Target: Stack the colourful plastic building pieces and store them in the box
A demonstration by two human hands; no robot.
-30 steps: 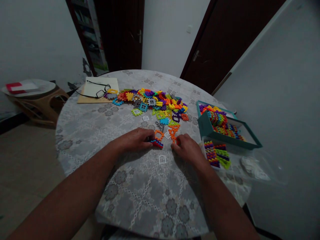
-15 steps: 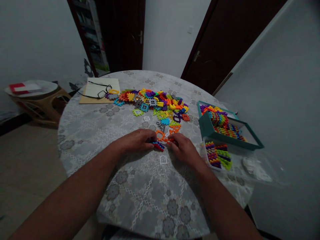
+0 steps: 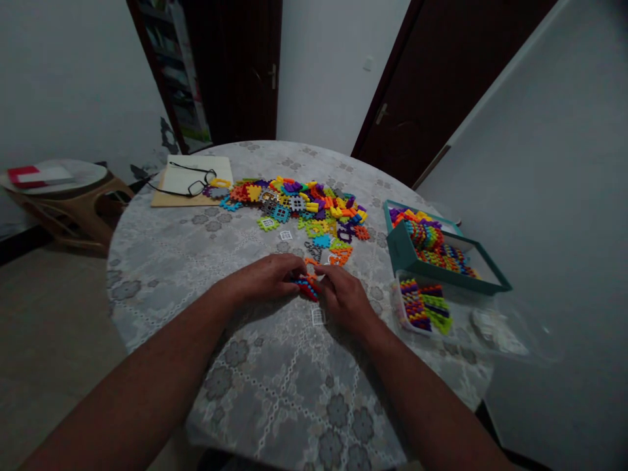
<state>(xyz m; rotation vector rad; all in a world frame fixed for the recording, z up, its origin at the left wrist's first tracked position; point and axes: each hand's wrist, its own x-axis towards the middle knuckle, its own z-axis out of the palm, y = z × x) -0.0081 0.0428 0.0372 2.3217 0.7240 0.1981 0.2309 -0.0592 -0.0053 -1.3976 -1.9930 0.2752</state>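
A short row of red and blue interlocking toy building pieces [image 3: 307,288] is held low over the table between my two hands. My left hand [image 3: 275,278] is closed, its thumb and fingers pinching the row's left end. From the right, my right hand [image 3: 343,294] grips the other end, with its fingers curled and partly hiding the pieces. An orange building piece [image 3: 311,265] shows just beyond my fingertips; whether it touches the row I cannot tell. Nearer me lies a white window-shaped piece [image 3: 318,317]. More orange pieces [image 3: 341,256] lie past my right hand.
A heap of colourful building pieces [image 3: 294,203] spreads across the far side of the tablecloth [image 3: 275,392]. To the right stand a teal box [image 3: 456,278] and a clear plastic tub [image 3: 401,307], both holding pieces. Glasses [image 3: 196,188] rest on a notebook [image 3: 184,167] at far left.
My right hand has moved left, from just beside the row of pieces to its right end. My left hand has kept its grip. The view has shifted slightly.
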